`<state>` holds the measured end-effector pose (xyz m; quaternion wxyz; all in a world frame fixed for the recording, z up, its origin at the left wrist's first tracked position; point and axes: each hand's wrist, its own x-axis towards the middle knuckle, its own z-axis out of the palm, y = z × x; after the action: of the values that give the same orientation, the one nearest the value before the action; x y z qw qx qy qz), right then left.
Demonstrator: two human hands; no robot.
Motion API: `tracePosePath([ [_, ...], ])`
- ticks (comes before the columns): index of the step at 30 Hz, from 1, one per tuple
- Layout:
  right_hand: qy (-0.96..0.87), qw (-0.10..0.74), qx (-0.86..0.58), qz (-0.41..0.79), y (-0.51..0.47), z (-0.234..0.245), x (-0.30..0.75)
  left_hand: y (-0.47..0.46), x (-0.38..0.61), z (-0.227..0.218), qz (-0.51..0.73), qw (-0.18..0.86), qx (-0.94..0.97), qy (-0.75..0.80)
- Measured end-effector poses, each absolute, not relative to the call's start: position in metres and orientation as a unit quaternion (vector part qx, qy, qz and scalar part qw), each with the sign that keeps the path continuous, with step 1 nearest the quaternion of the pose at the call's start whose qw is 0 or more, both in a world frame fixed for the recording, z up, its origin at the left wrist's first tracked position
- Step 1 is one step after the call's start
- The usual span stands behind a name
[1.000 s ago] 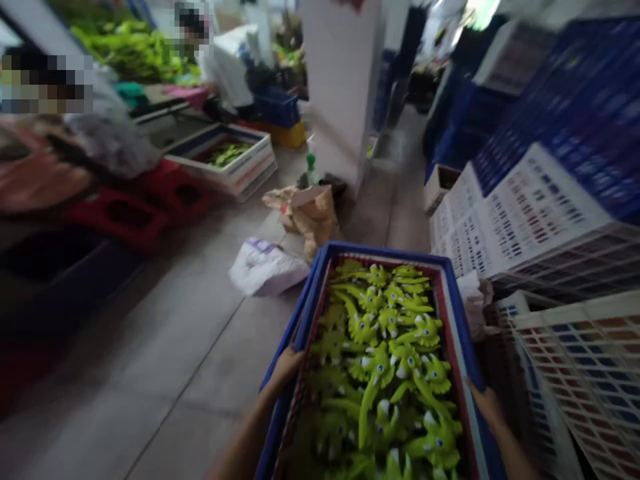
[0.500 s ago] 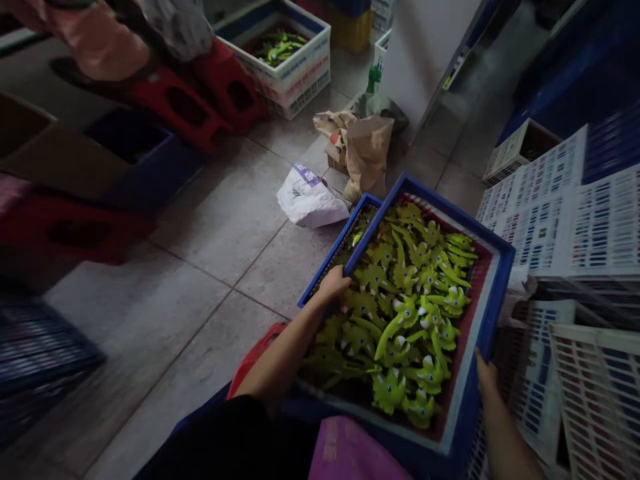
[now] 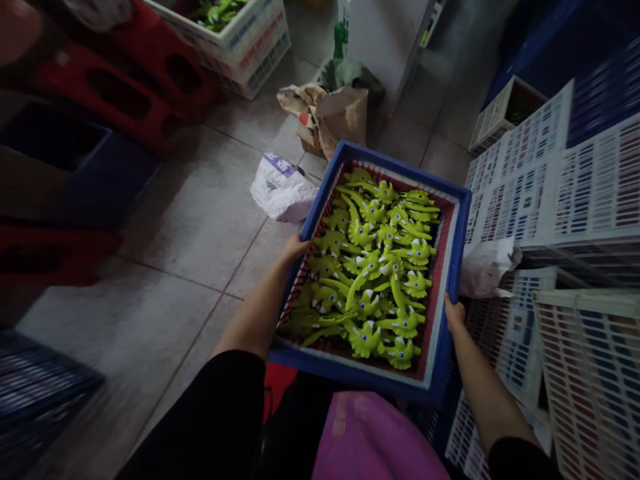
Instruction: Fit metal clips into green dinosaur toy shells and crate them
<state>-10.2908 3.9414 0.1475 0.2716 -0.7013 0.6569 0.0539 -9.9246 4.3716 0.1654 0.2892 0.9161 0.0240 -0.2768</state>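
A blue-rimmed plastic crate (image 3: 457, 247) with a red and white inner wall is held in front of me. Many lime-green toy dinosaur pieces (image 3: 370, 267), with horned heads, blue eyes and long tails, lie in it. My left hand (image 3: 295, 249) is closed on the crate's left rim. On the opposite side, my right hand (image 3: 455, 313) grips the right rim; its fingertips are hidden under the edge. Below the crate, a purple cloth (image 3: 370, 440) covers my lap.
White slatted crates (image 3: 520, 187) are stacked at right, with a crumpled white bag (image 3: 487, 267) against them. A white-and-purple sack (image 3: 283, 187) and a brown paper bag (image 3: 343, 120) lie on the floor ahead. Red stools (image 3: 120, 93) and a white crate of green pieces (image 3: 250, 53) stand back left.
The crate has shifted left and up in view and turned straighter, with both hands still on its rims. It now covers the second blue crate that showed behind it.
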Motion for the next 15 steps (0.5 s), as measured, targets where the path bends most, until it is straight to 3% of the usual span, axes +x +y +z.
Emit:
tracePosePath([
  [8, 0.681, 0.227, -0.695, 0.055, 3.924, 0.132, -10.305, 4.440, -10.056, 0.175, -0.333, 0.144, 0.930, 0.053],
  [15, 0.647, 0.100, -0.749, 0.104, 3.924, 0.144, -10.306, 4.448, -10.076, 0.162, -0.333, 0.187, 0.920, 0.087],
])
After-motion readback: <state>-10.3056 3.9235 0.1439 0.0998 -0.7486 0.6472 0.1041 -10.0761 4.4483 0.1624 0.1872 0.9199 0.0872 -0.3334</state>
